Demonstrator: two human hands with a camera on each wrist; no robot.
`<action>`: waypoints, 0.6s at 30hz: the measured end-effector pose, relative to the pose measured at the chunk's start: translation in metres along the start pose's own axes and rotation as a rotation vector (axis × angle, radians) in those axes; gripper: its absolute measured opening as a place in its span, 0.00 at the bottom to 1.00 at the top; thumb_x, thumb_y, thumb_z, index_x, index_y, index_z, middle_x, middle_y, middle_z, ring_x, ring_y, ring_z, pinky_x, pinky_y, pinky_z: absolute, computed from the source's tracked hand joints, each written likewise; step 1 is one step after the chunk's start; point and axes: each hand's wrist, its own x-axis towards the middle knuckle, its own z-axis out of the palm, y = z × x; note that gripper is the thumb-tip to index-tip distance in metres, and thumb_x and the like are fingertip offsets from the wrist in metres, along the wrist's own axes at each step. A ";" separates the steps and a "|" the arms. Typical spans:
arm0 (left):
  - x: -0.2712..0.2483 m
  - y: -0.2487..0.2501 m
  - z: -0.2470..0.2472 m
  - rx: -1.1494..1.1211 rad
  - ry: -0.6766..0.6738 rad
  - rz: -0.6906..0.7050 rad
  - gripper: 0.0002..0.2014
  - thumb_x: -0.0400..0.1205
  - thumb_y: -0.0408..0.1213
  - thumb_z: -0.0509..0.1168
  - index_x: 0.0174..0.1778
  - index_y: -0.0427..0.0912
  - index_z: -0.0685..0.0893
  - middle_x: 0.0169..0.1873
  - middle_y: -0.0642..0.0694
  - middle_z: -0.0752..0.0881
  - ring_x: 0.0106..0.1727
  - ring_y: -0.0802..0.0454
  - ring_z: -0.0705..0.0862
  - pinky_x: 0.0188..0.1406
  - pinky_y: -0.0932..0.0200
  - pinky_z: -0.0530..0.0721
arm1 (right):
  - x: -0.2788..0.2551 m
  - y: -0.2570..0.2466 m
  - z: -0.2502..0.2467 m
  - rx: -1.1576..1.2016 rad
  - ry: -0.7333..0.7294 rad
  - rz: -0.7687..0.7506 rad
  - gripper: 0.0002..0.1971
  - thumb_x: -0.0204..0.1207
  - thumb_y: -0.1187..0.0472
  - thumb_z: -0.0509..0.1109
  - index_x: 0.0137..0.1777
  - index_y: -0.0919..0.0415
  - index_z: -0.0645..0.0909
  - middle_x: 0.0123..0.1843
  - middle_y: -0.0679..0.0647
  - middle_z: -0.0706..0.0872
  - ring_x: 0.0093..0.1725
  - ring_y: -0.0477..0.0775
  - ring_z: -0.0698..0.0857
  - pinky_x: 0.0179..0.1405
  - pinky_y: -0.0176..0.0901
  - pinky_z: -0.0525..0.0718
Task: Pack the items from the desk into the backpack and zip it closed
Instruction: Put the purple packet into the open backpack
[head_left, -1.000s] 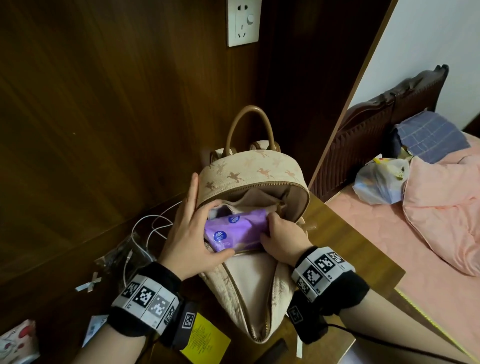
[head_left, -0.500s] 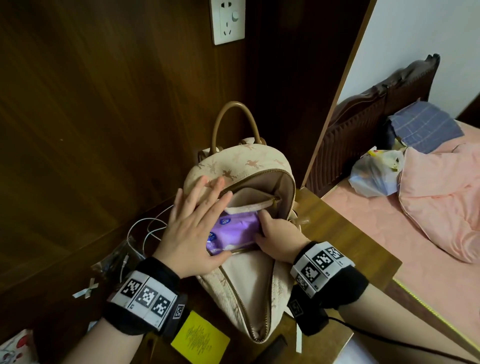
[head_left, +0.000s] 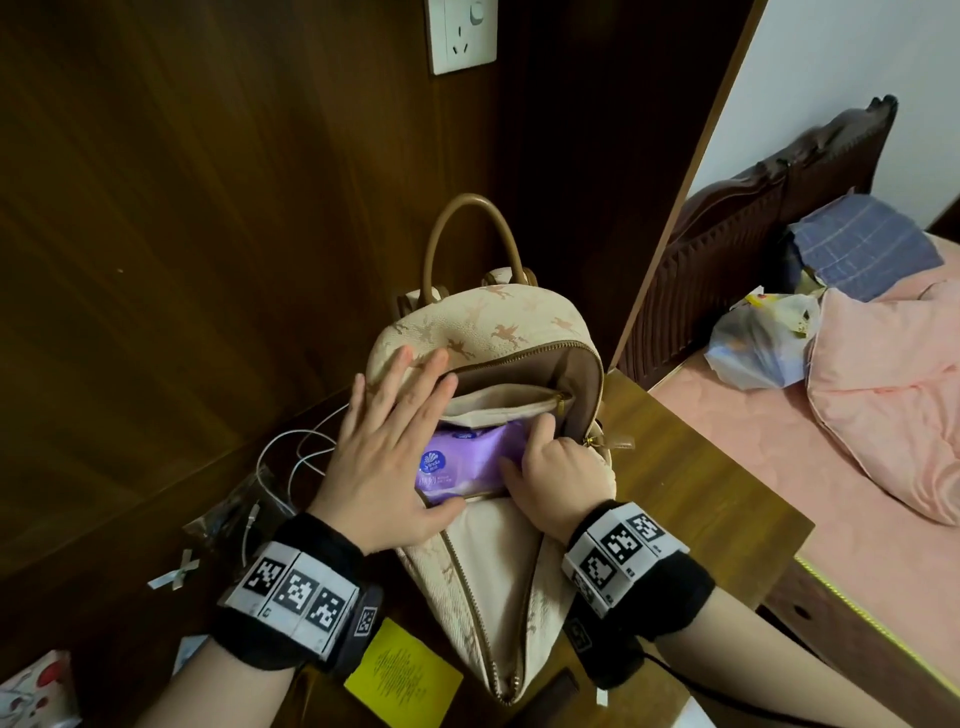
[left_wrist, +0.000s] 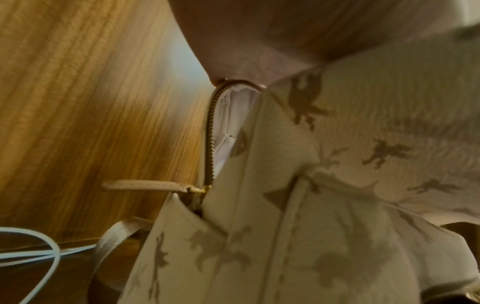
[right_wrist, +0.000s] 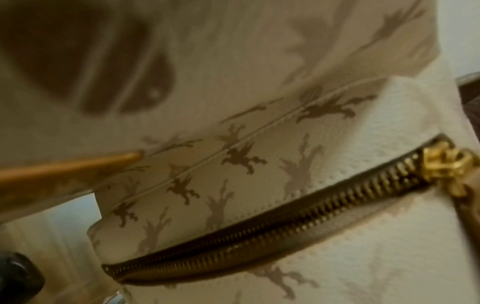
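Note:
A cream backpack (head_left: 498, 332) with a horse print and a tan handle (head_left: 470, 234) lies on the desk with its main compartment unzipped. A purple tissue pack (head_left: 467, 457) sits partly inside the opening. My left hand (head_left: 384, 447) lies flat with straight fingers over the pack's left part and the backpack's rim. My right hand (head_left: 556, 467) grips the pack's right end with curled fingers, the index reaching inside. The left wrist view shows the open zipper (left_wrist: 209, 139) and its pull tab (left_wrist: 140, 184). A gold slider (right_wrist: 449, 164) shows in the right wrist view.
A yellow card (head_left: 402, 675), a white cable (head_left: 291, 447) and a clear plastic bag (head_left: 234, 519) lie on the desk to the left of the backpack. Wooden panels with a wall socket (head_left: 462, 36) stand behind. The desk edge (head_left: 727, 478) meets a bed (head_left: 779, 467) on the right.
The tissue pack has slid deeper into the backpack. My left hand has left the pack's left end and flattened over the opening. The right hand has stayed on the right end.

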 end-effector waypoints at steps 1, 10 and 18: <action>0.000 0.000 0.000 -0.008 0.003 -0.001 0.55 0.63 0.65 0.65 0.83 0.40 0.54 0.84 0.45 0.47 0.84 0.41 0.45 0.76 0.28 0.55 | 0.001 0.002 0.002 0.001 0.013 -0.019 0.22 0.79 0.43 0.54 0.59 0.62 0.65 0.50 0.62 0.87 0.52 0.65 0.86 0.55 0.57 0.79; -0.003 0.000 0.001 -0.051 0.045 0.034 0.54 0.65 0.63 0.67 0.82 0.41 0.54 0.84 0.43 0.49 0.83 0.40 0.47 0.75 0.26 0.56 | 0.016 0.004 -0.010 -0.157 -0.453 -0.121 0.29 0.80 0.36 0.45 0.77 0.48 0.59 0.70 0.63 0.79 0.70 0.63 0.76 0.63 0.50 0.71; -0.006 0.002 0.002 -0.073 0.084 0.028 0.55 0.63 0.64 0.69 0.82 0.42 0.55 0.83 0.44 0.50 0.83 0.40 0.48 0.72 0.26 0.63 | 0.002 0.010 -0.010 0.015 -0.187 -0.160 0.24 0.76 0.39 0.58 0.70 0.46 0.69 0.59 0.54 0.86 0.63 0.60 0.81 0.57 0.48 0.76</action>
